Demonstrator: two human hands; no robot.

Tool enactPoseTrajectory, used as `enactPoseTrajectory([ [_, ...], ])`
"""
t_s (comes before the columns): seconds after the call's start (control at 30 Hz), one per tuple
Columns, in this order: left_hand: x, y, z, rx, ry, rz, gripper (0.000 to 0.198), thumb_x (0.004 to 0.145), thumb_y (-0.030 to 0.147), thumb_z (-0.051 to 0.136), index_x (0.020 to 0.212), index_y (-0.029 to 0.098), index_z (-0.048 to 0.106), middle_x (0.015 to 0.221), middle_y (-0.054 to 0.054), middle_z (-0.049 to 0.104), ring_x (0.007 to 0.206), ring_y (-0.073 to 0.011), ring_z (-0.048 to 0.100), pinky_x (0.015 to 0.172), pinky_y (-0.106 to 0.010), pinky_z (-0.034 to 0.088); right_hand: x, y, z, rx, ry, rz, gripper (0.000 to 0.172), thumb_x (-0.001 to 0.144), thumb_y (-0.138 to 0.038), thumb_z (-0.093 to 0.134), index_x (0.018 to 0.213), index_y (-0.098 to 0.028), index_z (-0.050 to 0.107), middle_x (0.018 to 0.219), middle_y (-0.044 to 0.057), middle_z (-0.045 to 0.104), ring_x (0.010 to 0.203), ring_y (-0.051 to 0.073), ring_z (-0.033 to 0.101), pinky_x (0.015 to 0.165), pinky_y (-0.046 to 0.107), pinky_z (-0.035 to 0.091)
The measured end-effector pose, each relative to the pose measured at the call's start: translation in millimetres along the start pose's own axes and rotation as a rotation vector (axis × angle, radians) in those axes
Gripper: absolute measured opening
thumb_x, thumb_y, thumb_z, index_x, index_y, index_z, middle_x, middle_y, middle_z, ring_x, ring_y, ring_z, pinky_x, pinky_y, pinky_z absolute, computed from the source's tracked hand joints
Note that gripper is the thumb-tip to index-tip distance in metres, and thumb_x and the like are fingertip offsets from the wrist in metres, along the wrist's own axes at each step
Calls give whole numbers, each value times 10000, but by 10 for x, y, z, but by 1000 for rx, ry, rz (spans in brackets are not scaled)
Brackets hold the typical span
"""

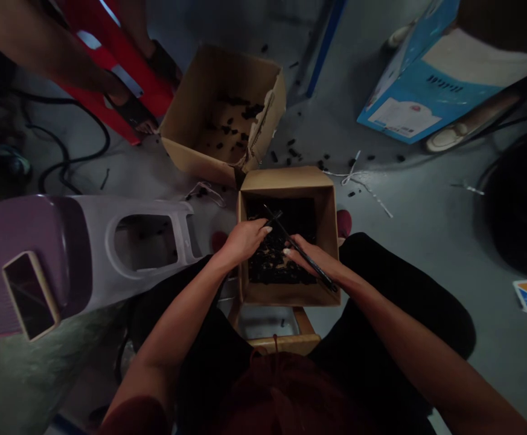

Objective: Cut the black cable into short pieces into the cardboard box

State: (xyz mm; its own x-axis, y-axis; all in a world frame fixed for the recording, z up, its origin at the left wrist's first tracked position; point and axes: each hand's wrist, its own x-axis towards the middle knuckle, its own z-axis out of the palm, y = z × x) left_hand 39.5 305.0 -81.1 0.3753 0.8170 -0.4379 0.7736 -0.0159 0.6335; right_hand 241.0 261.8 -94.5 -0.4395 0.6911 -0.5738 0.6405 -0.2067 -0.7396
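My right hand (306, 251) is wrapped around a long, thin black tool (309, 261), whose exact kind I cannot make out. The tool slants from the far left to the near right over the box. My left hand (249, 238) is closed in a pinch on a small black piece (277, 215) by the tool's far end. Both hands are over an open cardboard box (290, 179) between my knees. Many small black pieces (270, 266) lie inside it, too dark to tell apart.
Beyond stands a larger cardboard box (191, 124) with scattered black pieces. Another person's hand (140, 118) is at its left side. A grey-purple stool (100, 241) on my left carries a phone (30, 295). A blue carton (412, 90) stands far right. Black bits and white string (358, 175) litter the floor.
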Motion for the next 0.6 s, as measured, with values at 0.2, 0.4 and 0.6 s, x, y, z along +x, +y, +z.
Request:
enactPoseTrajectory([
  [0.2, -4, 12, 32, -96, 23, -31, 220, 867, 268, 403, 716, 166, 527, 627, 6, 517, 574, -105, 448, 558, -216, 308, 0, -46, -2, -44, 42, 59, 183, 870, -320, 438, 998, -200, 490, 920, 55, 654, 814, 188, 612, 691, 267, 443],
  [0.4, 13, 93, 16, -786, -162, -254, 256, 863, 362, 424, 707, 161, 452, 586, 35, 451, 416, -50, 372, 405, -177, 284, 19, -12, -32, -112, 88, 2, 209, 839, -270, 447, 1034, -198, 476, 883, 49, 637, 755, 175, 601, 661, 244, 407],
  [0.6, 7, 115, -18, -1248, -252, -294, 308, 741, 398, 625, 840, 127, 517, 642, 18, 486, 438, -31, 381, 385, -151, 265, 8, 10, -54, -189, 145, -4, 247, 809, -238, 450, 1053, -202, 470, 807, 38, 622, 702, 172, 586, 616, 236, 371],
])
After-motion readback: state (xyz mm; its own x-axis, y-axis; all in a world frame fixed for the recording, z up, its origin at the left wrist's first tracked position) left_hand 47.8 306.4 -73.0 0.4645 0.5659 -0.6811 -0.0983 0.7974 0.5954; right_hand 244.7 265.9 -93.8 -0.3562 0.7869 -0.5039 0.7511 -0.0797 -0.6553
